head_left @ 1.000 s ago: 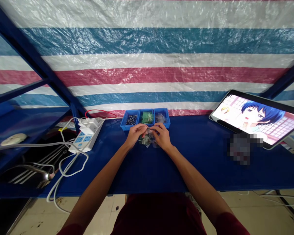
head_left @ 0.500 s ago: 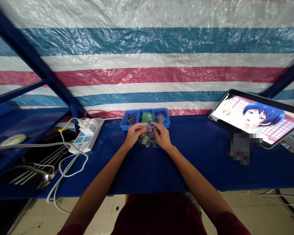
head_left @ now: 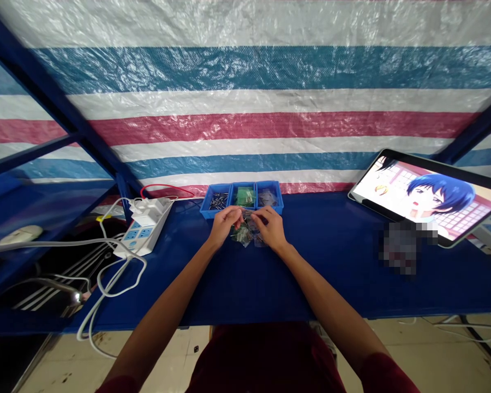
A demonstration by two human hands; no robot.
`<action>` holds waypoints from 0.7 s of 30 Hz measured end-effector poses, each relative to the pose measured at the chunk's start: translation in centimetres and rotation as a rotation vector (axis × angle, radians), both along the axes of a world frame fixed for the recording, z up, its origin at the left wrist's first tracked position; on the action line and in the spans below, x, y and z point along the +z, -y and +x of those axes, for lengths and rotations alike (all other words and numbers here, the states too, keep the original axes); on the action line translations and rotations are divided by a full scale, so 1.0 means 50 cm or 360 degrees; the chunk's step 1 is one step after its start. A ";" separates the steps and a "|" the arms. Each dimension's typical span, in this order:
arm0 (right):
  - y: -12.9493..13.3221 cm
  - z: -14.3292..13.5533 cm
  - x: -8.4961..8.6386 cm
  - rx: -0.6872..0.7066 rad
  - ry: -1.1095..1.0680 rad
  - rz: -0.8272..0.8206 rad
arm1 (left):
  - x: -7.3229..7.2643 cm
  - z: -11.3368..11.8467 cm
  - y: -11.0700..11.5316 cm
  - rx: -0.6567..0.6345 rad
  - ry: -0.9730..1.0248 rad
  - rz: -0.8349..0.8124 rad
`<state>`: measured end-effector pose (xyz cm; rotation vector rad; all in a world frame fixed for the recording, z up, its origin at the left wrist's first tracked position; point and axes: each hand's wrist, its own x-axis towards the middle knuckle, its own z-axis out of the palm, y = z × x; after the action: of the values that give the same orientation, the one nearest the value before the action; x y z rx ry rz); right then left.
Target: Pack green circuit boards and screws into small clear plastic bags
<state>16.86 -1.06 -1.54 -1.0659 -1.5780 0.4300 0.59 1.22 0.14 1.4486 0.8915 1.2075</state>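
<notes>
Between my two hands is a small clear plastic bag (head_left: 249, 211), pinched at its edges. The thumb and fingers of my left hand (head_left: 223, 226) close on its left side. My right hand (head_left: 272, 225) has its thumb and fingertips pressed together on the right side. Just below lie small clear bags (head_left: 242, 236) with green and dark bits in them, partly hidden by my fingers. Behind my hands, three blue bins stand in a row: a left bin (head_left: 205, 210) with dark metal pins, a middle bin (head_left: 232, 188) with green pieces, and a right bin (head_left: 280, 202) with clear bags.
A white power strip (head_left: 141, 243) with plugs and looping white cables (head_left: 102, 278) lies at the left of the blue table (head_left: 245, 289). To the right leans a tablet (head_left: 425, 196) playing a cartoon, with a blurred-out object (head_left: 400, 248) before it. Striped sheeting (head_left: 245, 125) hangs behind.
The bag between my hands has turned and looks flatter now. My right fingers have curled in closer to the thumb. The pile and the bins stay in place.
</notes>
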 end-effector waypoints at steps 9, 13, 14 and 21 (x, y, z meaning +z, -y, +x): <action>-0.025 0.010 -0.010 -0.0006 -0.0808 -0.0522 | 0.001 -0.003 -0.001 0.0206 -0.0090 0.0112; -0.042 0.021 -0.015 -0.0047 -0.1084 -0.0599 | -0.002 -0.004 -0.003 0.0220 -0.0096 0.0114; -0.045 0.023 -0.015 -0.0054 -0.1127 -0.0614 | -0.003 -0.003 -0.003 0.0215 -0.0109 0.0116; -0.055 0.031 -0.017 -0.0086 -0.1273 -0.0735 | 0.001 -0.002 0.002 0.0191 -0.0182 0.0131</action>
<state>18.41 1.69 -2.38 -1.0765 -0.7469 1.0670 0.50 1.10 0.19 1.5612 1.0292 1.2728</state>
